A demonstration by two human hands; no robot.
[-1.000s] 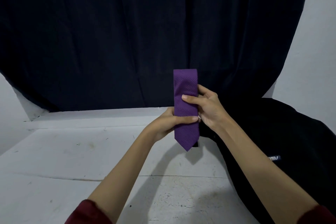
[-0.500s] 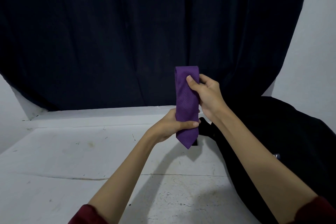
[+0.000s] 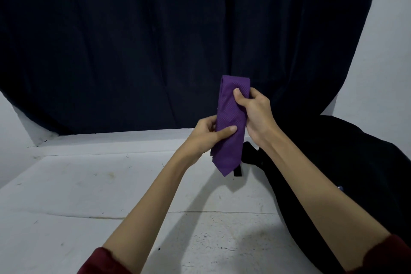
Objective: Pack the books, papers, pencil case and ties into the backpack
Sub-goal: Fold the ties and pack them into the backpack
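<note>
You hold the folded purple tie [image 3: 231, 127] up above the white bench [image 3: 89, 196]. Your left hand [image 3: 208, 134] pinches its middle, your right hand [image 3: 255, 109] grips its top. The black backpack [image 3: 355, 162] lies right beside it. A dark curtain [image 3: 155, 40] hangs behind.

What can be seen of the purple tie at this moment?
The purple tie looks like woven fabric with fine diagonal ribbing. It is folded into a narrow strip and held upright above the white table, pointed tip down. The left hand grips its lower middle and the right hand pinches it near the folded top. It is not in the backpack.
</note>
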